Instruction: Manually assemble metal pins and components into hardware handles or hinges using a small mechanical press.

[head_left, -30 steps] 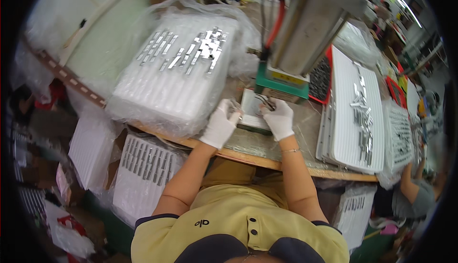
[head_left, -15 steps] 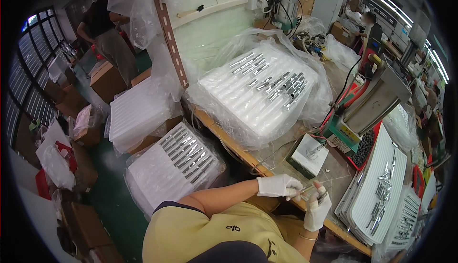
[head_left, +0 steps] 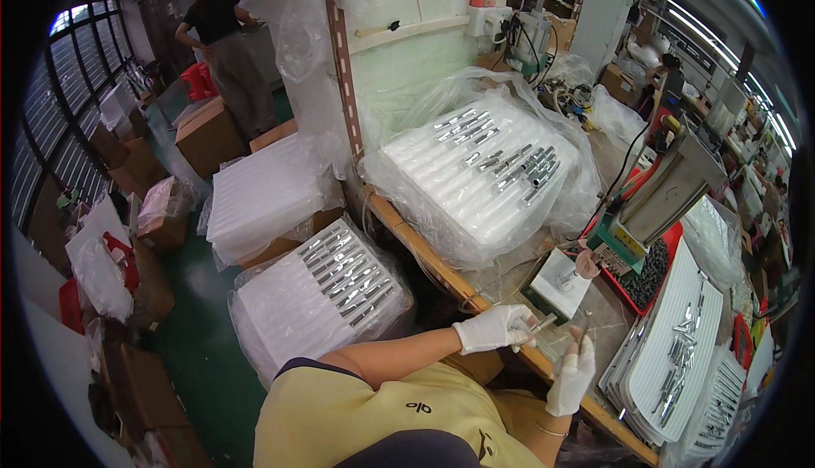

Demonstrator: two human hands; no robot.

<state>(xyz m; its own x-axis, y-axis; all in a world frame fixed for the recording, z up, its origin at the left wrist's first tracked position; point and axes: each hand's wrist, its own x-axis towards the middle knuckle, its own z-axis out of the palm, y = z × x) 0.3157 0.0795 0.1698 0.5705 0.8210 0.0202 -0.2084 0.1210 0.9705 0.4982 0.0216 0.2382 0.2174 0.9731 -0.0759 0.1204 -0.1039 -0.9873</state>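
My left hand [head_left: 497, 329], in a white glove with bare fingertips, is closed on a short shiny metal tube [head_left: 544, 324] that points to the right over the bench edge. To its right my right hand [head_left: 572, 379], gloved the same way, is raised with its fingers pinched together. A thin, dark greyish piece [head_left: 585, 327] sticks up from those fingers; its kind is too small to make out. Just beyond both hands stands a press fixture with a white top plate [head_left: 560, 279]. The two hands are apart.
A red bin [head_left: 647, 277] of small dark parts sits beside a press cylinder [head_left: 671, 188]. Stacked white ribbed trays [head_left: 666, 349] hold metal tubes at right. More tubes lie on a plastic-wrapped tray stack [head_left: 475, 205] and a lower stack [head_left: 280, 315]. A person [head_left: 225, 52] stands far left.
My hands have drawn apart; before, they met at the metal piece. The right hand has shifted right with a thin piece in its fingers. The whole view has shifted slightly.
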